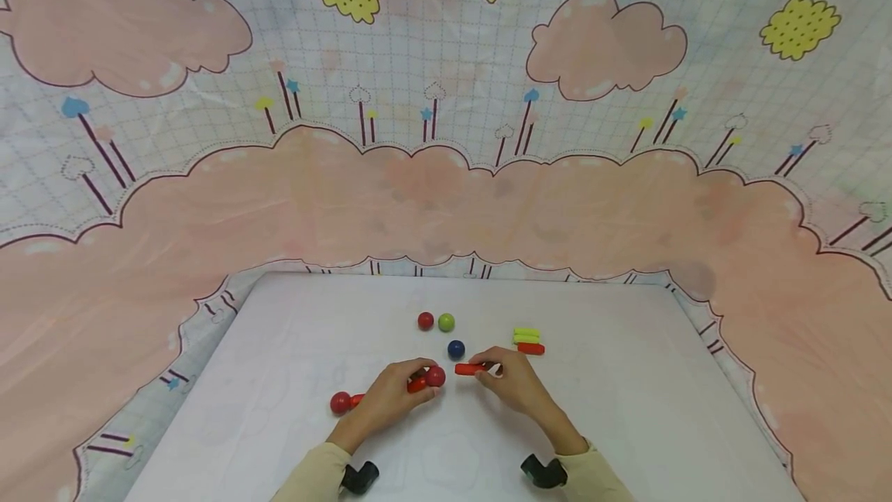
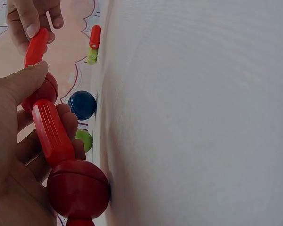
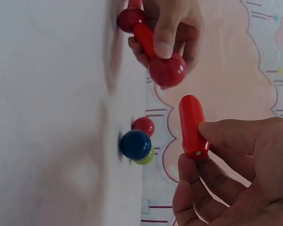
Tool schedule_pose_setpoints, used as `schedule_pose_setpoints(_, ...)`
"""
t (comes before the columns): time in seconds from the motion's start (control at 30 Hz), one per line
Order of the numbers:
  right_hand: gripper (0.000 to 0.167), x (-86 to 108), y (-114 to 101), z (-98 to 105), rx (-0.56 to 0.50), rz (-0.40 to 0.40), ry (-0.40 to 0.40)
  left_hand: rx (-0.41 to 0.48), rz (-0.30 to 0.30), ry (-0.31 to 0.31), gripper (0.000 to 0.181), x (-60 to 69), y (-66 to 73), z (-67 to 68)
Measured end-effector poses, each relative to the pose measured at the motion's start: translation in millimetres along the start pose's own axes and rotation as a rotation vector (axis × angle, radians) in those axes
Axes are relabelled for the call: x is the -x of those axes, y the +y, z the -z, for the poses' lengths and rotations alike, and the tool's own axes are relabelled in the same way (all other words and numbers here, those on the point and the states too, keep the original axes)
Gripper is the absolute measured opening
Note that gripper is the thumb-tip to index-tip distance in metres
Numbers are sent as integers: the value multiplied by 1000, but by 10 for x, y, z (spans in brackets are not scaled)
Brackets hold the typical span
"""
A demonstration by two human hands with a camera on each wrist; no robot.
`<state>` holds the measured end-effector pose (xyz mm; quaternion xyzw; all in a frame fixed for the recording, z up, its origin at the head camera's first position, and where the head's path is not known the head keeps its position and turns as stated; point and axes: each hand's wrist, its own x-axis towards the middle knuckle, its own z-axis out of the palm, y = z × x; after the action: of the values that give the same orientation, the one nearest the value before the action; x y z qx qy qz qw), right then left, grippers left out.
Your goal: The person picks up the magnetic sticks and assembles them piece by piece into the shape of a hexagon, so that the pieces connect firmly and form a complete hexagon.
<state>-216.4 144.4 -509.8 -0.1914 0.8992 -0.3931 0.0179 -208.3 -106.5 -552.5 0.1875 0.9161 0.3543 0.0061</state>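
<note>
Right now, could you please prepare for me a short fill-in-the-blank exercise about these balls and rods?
1. The left hand holds joined pieces; a single red rod is in the ____ hand.
2. Lying loose are a red ball, a green ball, and a ____ ball.
3. Beside the yellow rods lies a ____ rod.
Missing words: right; blue; red.

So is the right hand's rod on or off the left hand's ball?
Off: the right wrist view shows a clear gap between the rod and the ball.
</note>
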Motion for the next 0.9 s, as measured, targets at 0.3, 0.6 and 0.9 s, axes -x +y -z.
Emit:
schedule_pose_setpoints(0.3, 21, -65, -72, -102, 30, 37, -40, 4, -12, 0, 41, -14, 10, 11)
schedule_pose_setpoints(0.6, 19, -74, -119, -176, 23, 30, -12, 3, -35, 12, 41, -24, 16, 14)
schedule_pose_setpoints(0.9, 19, -99, -141, -310, -64, 42, -11, -4, -133, 53, 25, -63, 46, -34)
